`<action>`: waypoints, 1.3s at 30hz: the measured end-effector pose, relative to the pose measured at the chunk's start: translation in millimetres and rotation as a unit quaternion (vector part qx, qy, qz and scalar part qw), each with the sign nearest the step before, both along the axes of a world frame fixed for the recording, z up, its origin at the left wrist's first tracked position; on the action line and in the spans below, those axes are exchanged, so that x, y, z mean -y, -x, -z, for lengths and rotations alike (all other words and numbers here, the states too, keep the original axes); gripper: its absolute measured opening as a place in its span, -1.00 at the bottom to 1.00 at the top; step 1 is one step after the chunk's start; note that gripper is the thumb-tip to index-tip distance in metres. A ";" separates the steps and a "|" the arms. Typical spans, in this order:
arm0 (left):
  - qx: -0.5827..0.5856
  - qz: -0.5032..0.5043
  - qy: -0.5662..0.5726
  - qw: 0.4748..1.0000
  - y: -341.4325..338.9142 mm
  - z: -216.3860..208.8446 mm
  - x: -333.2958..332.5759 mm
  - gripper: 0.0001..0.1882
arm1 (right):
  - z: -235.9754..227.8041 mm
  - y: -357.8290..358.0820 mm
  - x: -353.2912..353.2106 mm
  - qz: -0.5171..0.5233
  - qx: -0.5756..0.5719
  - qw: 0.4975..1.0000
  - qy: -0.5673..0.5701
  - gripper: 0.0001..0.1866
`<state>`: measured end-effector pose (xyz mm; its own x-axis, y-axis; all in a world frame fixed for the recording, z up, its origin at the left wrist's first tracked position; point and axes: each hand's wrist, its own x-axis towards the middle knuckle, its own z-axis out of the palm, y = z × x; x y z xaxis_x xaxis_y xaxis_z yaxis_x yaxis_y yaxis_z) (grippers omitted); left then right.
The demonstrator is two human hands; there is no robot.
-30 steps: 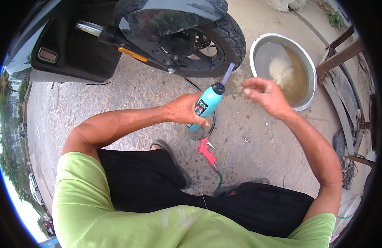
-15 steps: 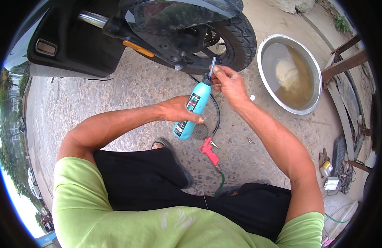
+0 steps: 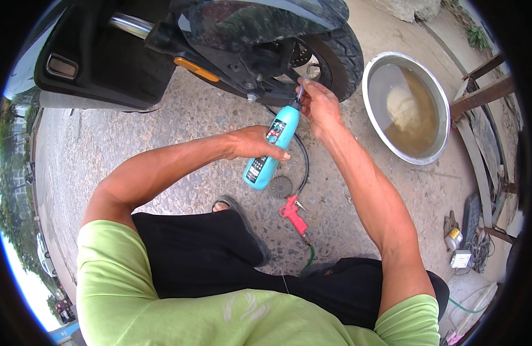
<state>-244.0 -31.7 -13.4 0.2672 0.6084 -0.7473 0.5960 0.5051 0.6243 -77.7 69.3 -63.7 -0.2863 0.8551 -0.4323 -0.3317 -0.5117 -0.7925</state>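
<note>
My left hand [image 3: 251,144] grips a turquoise squeeze bottle [image 3: 272,149] around its middle, tilted with the nozzle pointing up toward the scooter wheel. My right hand [image 3: 319,102] pinches the thin clear tube at the bottle's tip and holds it against the rim area of the black tyre [image 3: 341,55]. A black hose [image 3: 304,161] curves down from the wheel to a red air blow gun [image 3: 293,213] lying on the concrete.
A black scooter body [image 3: 104,63] fills the upper left. A metal basin [image 3: 376,109] of murky water stands at the right, beside rusty metal bars [image 3: 479,95]. Small tools and boxes [image 3: 459,242] lie at the lower right. My sandalled foot [image 3: 228,205] rests below the bottle.
My right hand came from the basin side to the bottle's tip and carried it to the wheel. The bottle swung up toward the tyre in my left hand.
</note>
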 end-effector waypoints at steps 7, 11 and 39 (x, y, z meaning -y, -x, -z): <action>-0.003 -0.004 -0.004 1.000 -4.1 -7.9 -4.6 -0.36 | -1.8 2.1 0.0 0.024 -0.008 1.000 -0.004 -0.76; -0.005 -0.007 -0.012 1.000 -1.8 -2.8 -3.8 -0.33 | -0.9 1.2 0.6 0.027 -0.018 0.999 -0.004 -0.76; -0.029 -0.009 -0.045 0.999 -5.0 -20.3 -7.2 -0.39 | -13.9 15.0 -0.3 0.094 -0.094 0.987 0.089 -0.77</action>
